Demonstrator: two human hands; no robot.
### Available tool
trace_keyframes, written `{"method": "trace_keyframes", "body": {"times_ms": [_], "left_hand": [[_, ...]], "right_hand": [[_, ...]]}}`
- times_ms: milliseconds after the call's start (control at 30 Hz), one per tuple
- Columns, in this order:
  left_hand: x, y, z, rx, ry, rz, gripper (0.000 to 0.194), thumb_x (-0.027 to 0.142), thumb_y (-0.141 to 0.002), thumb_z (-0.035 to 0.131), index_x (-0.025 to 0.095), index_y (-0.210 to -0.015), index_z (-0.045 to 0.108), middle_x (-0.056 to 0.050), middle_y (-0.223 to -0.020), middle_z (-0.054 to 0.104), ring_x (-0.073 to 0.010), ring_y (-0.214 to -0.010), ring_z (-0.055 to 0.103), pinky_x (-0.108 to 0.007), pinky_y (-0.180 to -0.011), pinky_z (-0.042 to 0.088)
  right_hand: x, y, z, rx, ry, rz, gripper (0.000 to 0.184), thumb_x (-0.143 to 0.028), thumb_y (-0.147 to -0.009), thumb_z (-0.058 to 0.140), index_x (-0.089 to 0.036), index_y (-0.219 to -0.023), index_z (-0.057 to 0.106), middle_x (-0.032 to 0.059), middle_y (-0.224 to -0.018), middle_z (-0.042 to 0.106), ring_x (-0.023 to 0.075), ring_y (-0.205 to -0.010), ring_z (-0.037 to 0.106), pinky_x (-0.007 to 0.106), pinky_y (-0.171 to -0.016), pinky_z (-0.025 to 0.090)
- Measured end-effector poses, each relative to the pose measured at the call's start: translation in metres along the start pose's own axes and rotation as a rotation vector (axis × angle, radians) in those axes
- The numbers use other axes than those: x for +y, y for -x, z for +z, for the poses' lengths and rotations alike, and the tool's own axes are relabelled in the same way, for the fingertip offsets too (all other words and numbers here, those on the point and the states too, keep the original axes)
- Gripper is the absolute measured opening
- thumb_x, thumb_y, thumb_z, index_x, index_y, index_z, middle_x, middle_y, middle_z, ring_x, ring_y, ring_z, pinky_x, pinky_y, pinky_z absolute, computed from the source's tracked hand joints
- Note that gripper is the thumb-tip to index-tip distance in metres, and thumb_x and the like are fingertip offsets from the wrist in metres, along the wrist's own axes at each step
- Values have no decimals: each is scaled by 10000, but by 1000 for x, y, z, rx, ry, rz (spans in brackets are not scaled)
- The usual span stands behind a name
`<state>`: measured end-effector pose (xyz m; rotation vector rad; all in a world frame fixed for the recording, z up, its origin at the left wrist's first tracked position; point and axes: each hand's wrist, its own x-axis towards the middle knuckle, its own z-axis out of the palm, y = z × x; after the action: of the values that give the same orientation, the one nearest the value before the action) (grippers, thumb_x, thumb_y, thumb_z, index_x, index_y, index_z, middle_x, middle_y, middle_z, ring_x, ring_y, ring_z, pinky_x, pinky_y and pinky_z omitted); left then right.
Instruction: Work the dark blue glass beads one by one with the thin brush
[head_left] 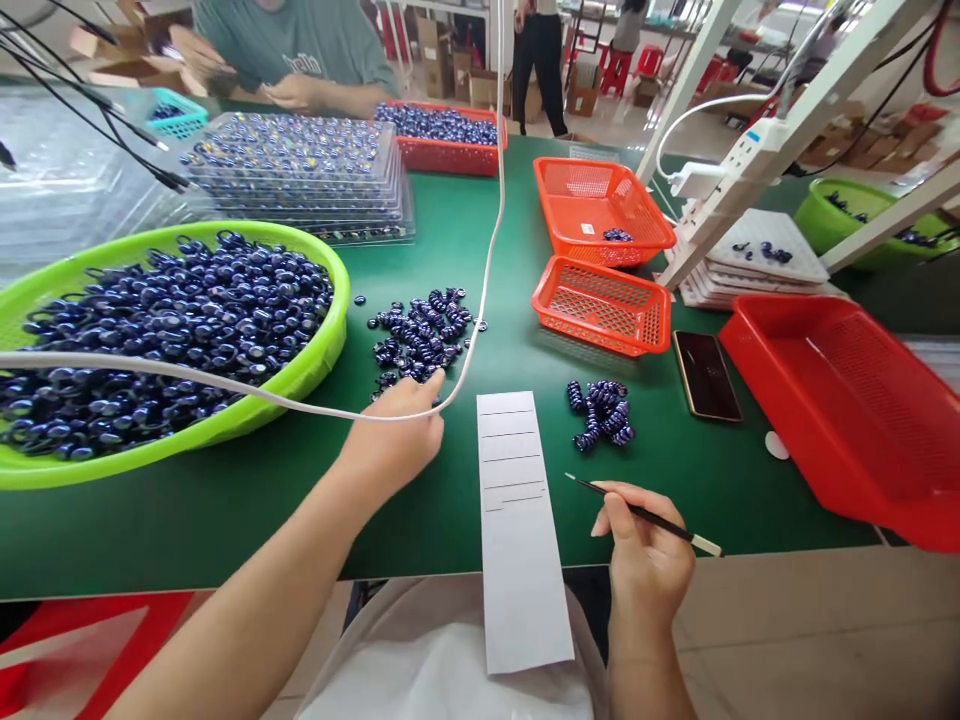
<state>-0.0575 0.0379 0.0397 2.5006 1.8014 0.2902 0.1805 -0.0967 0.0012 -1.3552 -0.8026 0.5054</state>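
My left hand (397, 440) reaches to the near side of a loose pile of shiny dark-blue ringed pieces (420, 330). Its fingers are curled, with the fingertips partly hidden, so what they grip does not show. In my right hand (649, 545) is a slim black pen-like tool (660, 522) with a pale rear end, its thin tip pointing left toward the paper. Between my hands a white paper strip (521, 560) with several dark thin lines hangs over the table edge onto my lap. Beyond the tool sits a smaller cluster of stacked blue pieces (602, 412).
A lime-green basket (337, 300) heaped with blue pieces stands left. A white cable (491, 240) crosses above my left hand. Orange baskets (600, 345), a phone (707, 375) and a red bin (862, 400) are right. Clear trays (292, 180) and another person (292, 60) are opposite.
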Motion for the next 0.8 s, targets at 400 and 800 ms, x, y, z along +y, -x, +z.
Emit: {"method": "trace_keyframes", "body": {"times_ms": [400, 800], "left_hand": [[109, -32, 53, -64, 434, 737, 304, 72, -898, 476, 127, -1163, 613, -129, -1123, 660, -235, -983, 579, -372, -870, 517], [122, -41, 61, -140, 357, 669, 170, 133, -856, 512, 136, -877, 681, -106, -892, 575, -220, -808, 564, -331, -712, 480]], "right_hand": [[15, -7, -4, 136, -60, 17, 165, -295, -823, 763, -170, -870, 666, 44, -837, 726, 96, -469, 574, 266, -497, 500], [19, -7, -5, 94, -68, -7, 176, -301, -829, 757, -168, -893, 661, 51, -853, 725, 99, -481, 585, 264, -487, 506]]}}
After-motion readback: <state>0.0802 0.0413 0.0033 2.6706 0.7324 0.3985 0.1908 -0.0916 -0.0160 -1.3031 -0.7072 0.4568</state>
